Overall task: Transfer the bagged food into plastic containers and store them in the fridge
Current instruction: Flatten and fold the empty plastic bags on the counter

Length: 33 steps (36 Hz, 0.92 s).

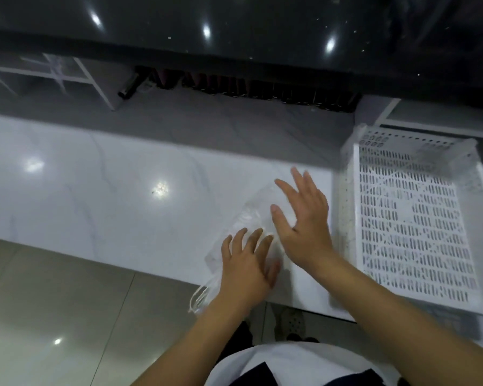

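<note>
A flat, clear plastic bag (248, 215) lies on the white marble counter (109, 190) near its front edge; its white handles (200, 298) hang over the edge. My left hand (247, 267) rests flat on the bag's near end, fingers spread. My right hand (304, 218) lies palm down on the bag's far part, fingers apart. Neither hand grips it. No food or plastic containers are in view.
A white perforated plastic tray (410, 218) sits on the counter just right of my right hand. Behind the counter runs a lower grey ledge (207, 118) and a dark glossy surface (234, 29). Tiled floor (67, 316) lies below the counter's front edge.
</note>
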Tool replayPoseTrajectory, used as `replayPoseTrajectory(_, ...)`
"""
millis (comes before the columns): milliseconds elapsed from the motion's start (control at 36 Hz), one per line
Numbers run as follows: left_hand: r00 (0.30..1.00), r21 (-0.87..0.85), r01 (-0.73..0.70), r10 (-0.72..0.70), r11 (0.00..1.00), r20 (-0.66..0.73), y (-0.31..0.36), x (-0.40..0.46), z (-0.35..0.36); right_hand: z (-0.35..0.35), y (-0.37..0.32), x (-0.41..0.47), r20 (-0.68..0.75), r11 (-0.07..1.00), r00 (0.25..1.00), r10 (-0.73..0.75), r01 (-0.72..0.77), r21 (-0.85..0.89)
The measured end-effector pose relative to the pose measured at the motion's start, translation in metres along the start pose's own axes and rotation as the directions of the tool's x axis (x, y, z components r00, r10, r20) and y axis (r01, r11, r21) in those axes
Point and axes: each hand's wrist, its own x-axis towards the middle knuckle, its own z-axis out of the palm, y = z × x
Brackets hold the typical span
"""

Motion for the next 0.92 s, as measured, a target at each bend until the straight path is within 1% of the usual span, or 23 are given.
replayPoseTrajectory(28, 0.998, -0.044, -0.012, 0.009, 0.999, -0.068, -0.001, -0.001, 0.003, 0.005, -0.005, 0.004, 0.058, 0.991, 0.995, -0.083, 0.088, -0.101)
replayPoseTrajectory(56, 0.991, -0.081, -0.010, 0.000, 0.997, -0.132, -0.001, -0.001, 0.005, 0.013, -0.009, 0.008, 0.126, 0.968, 0.983, -0.133, 0.156, -0.196)
replayPoseTrajectory(83, 0.984, -0.109, 0.019, -0.037, 0.994, -0.173, 0.000, 0.000, 0.008, 0.021, -0.011, 0.013, 0.198, 0.936, 0.969, -0.149, 0.203, -0.289)
replayPoseTrajectory(111, 0.977, -0.130, 0.076, -0.100, 0.989, -0.187, 0.001, 0.001, 0.010, 0.030, -0.009, 0.019, 0.269, 0.898, 0.954, -0.131, 0.229, -0.375)
replayPoseTrajectory(167, 0.953, -0.150, 0.216, -0.242, 0.965, -0.183, 0.002, 0.004, 0.015, 0.048, 0.006, 0.032, 0.375, 0.830, 0.926, -0.041, 0.240, -0.503)
replayPoseTrajectory(222, 0.930, -0.153, 0.316, -0.338, 0.936, -0.146, -0.003, 0.006, 0.023, 0.060, 0.032, 0.042, 0.413, 0.796, 0.908, 0.072, 0.198, -0.573)
replayPoseTrajectory(278, 0.925, -0.096, 0.355, -0.364, 0.930, -0.104, -0.012, 0.003, 0.032, 0.066, 0.058, 0.043, 0.416, 0.805, 0.896, 0.157, 0.128, -0.580)
replayPoseTrajectory(306, 0.930, -0.050, 0.353, -0.356, 0.934, -0.092, -0.017, 0.001, 0.036, 0.067, 0.069, 0.041, 0.413, 0.812, 0.896, 0.165, 0.115, -0.573)
replayPoseTrajectory(361, 0.942, 0.016, 0.329, -0.326, 0.944, -0.082, -0.023, -0.002, 0.040, 0.068, 0.083, 0.034, 0.404, 0.813, 0.904, 0.137, 0.130, -0.567)
replayPoseTrajectory(445, 0.948, 0.062, 0.314, -0.309, 0.948, -0.075, -0.029, -0.009, 0.042, 0.070, 0.088, 0.030, 0.382, 0.801, 0.917, 0.118, 0.139, -0.582)
replayPoseTrajectory(556, 0.952, 0.095, 0.306, -0.307, 0.947, -0.003, -0.035, -0.015, 0.039, 0.073, 0.085, 0.030, 0.352, 0.792, 0.929, 0.115, 0.128, -0.597)
replayPoseTrajectory(639, 0.947, 0.023, 0.320, -0.320, 0.947, 0.028, -0.031, -0.015, 0.031, 0.073, 0.087, 0.028, 0.345, 0.793, 0.933, 0.101, 0.133, -0.594)
replayPoseTrajectory(722, 0.921, -0.097, 0.383, -0.387, 0.919, -0.028, -0.022, -0.005, 0.018, 0.074, 0.089, 0.027, 0.337, 0.793, 0.937, 0.092, 0.136, -0.594)
replayPoseTrajectory(778, 0.924, -0.079, 0.365, -0.372, 0.927, -0.090, -0.011, 0.012, 0.012, 0.076, 0.090, 0.027, 0.336, 0.775, 0.938, 0.086, 0.149, -0.614)
replayPoseTrajectory(806, 0.929, -0.069, 0.351, -0.356, 0.934, -0.098, -0.006, 0.023, 0.012, 0.076, 0.091, 0.027, 0.335, 0.765, 0.938, 0.089, 0.150, -0.626)
replayPoseTrajectory(861, 0.935, -0.068, 0.345, -0.349, 0.936, -0.066, 0.003, 0.046, 0.014, 0.077, 0.092, 0.027, 0.340, 0.741, 0.936, 0.095, 0.161, -0.652)
replayPoseTrajectory(917, 0.934, -0.057, 0.358, -0.359, 0.932, -0.004, 0.004, 0.061, 0.021, 0.076, 0.092, 0.027, 0.351, 0.726, 0.932, 0.091, 0.179, -0.664)
